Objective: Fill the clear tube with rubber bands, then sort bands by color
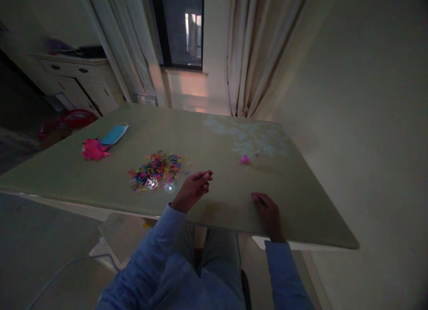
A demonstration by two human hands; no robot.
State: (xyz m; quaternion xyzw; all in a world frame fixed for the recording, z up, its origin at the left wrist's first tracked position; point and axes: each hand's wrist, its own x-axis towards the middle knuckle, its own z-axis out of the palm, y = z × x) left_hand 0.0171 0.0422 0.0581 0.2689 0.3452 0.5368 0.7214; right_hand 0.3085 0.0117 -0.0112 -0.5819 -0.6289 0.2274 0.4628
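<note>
left hand (194, 189): pinching dark loop (210, 172) | right hand (268, 213): curled, cannot tell if holding | rubber bands (158, 166): beside left hand

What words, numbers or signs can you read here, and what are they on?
None: I can't read any words, numbers or signs.
Blue face mask: no writing I can see.
Pale pattern on the table: no letters I can make out.
Heap of colourful bits and small dark loop in the left hand: too small to read anything on.
</note>
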